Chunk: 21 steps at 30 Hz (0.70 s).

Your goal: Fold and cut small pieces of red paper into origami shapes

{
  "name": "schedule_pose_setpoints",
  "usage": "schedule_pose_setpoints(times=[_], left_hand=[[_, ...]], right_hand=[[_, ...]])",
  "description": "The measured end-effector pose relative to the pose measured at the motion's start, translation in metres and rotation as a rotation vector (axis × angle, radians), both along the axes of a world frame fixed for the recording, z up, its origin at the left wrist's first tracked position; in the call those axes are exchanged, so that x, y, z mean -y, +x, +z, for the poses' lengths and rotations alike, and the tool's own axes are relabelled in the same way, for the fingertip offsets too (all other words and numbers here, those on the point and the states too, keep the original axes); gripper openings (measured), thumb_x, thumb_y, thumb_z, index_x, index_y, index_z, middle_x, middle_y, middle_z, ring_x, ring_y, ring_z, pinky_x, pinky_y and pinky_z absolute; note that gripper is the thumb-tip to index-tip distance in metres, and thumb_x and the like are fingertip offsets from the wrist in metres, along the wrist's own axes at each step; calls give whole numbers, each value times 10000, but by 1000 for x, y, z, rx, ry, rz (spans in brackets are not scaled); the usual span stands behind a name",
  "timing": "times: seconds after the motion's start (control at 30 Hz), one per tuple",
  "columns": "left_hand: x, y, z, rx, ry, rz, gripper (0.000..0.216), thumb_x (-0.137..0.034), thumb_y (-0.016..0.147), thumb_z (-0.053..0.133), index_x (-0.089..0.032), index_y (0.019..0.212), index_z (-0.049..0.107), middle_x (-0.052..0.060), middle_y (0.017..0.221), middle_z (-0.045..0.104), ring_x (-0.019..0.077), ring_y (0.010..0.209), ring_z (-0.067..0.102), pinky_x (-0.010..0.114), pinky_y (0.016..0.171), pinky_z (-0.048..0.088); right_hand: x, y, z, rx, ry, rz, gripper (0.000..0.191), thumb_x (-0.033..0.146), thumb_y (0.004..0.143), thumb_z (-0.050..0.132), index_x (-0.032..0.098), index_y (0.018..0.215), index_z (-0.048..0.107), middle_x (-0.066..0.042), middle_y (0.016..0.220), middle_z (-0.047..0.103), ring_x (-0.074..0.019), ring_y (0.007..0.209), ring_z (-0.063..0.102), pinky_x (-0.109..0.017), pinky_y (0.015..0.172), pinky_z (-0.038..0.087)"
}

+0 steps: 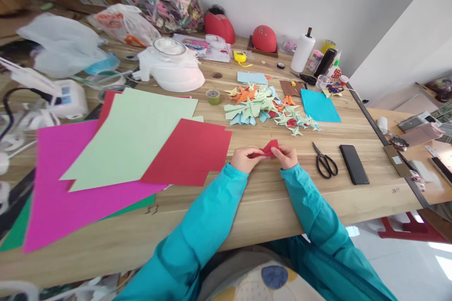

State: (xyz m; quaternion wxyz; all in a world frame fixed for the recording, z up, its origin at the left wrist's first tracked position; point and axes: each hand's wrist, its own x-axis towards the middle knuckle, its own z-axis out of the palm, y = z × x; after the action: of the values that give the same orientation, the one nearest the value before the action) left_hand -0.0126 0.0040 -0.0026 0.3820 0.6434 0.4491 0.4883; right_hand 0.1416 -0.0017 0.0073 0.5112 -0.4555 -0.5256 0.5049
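A small folded piece of red paper (271,146) is held between both hands, just above the wooden table. My left hand (243,158) grips its left end, with the fingers closed on it. On the other side, my right hand (286,156) pinches the right end between thumb and fingers. Beyond the hands lies a heap of folded paper stars (252,107), mostly pale green with some orange and blue. Red paper sheets (192,153) lie to the left of my left hand. Black-handled scissors (325,162) rest to the right of my right hand.
A black phone (354,164) lies right of the scissors. Pale green sheets (130,136) overlap a magenta sheet (60,174) at left. Behind stand a tape roll (213,97), a white cap (173,68), a yellow tape measure (239,57) and a white bottle (302,52). A blue sheet (320,105) lies at right.
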Motion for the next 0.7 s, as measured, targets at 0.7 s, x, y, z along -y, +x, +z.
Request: schedule_pose_setpoints(times=[0.7], left_hand=[[-1, 2, -9, 92, -121, -36, 526, -264, 556, 735, -163, 1060, 620, 82, 986, 668, 214, 878, 627, 333, 819, 510]], right_hand=[[-4, 4, -3, -88, -159, -60, 348, 498, 619, 659, 151, 618, 670, -34, 551, 655, -151, 456, 584, -303, 509, 498]])
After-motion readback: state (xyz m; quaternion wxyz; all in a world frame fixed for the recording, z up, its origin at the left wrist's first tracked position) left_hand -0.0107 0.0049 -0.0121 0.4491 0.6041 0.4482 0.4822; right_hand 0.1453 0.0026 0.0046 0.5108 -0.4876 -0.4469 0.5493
